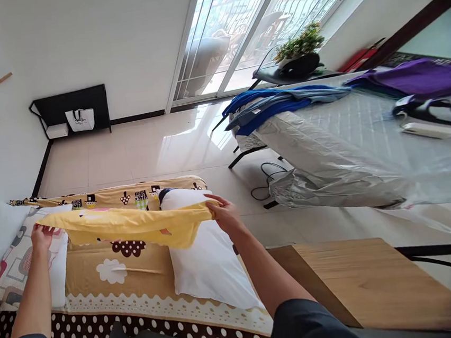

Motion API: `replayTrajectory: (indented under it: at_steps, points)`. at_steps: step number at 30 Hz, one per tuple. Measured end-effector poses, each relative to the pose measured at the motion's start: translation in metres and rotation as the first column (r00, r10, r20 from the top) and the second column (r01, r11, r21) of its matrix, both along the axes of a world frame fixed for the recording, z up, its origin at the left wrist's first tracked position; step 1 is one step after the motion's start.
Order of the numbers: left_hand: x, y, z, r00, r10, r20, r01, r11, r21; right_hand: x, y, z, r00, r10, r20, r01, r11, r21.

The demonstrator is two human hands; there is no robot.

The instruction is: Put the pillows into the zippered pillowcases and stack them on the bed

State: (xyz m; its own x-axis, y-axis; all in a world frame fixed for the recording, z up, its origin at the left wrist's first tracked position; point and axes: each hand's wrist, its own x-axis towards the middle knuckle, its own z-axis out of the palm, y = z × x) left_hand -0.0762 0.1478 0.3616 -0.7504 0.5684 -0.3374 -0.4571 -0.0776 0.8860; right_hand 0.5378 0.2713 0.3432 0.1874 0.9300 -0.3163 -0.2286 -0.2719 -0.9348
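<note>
A yellow printed pillowcase (135,224) is stretched sideways in the air above a bed with a tan patterned sheet (86,270). My left hand (43,237) pinches its left end, and my right hand (225,214) grips the right end. The cloth sags between them and is folded over, so its opening cannot be made out. Below my right hand lies a plain white pillow (211,268), partly covered from view by the cloth. Close to my left hand are a pillow with a rounded-square pattern (17,263) and a white pillow (0,233) at the far left.
A wooden-topped table (364,283) stands at my right. Beyond it, a plastic-wrapped mattress (329,164) bears blue clothes (283,102) and a purple cloth (428,78). A black shelf (87,102) with a white bag (81,120) stands against the wall. A potted plant (299,45) is near the sliding door.
</note>
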Motion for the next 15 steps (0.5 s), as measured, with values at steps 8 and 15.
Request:
replayTrajectory:
  at_steps: [8, 15]
  points:
    - [-0.034, -0.056, -0.012, 0.997, 0.057, 0.044, -0.058, 0.998, 0.033, 0.001, -0.038, -0.014, 0.976, -0.058, -0.211, 0.041, 0.996, -0.083]
    - [-0.031, -0.112, -0.164, 0.972, 0.176, 0.156, -0.149, 0.973, -0.174, -0.006, -0.095, -0.162, 0.979, -0.063, -0.195, -0.011, 0.934, -0.358]
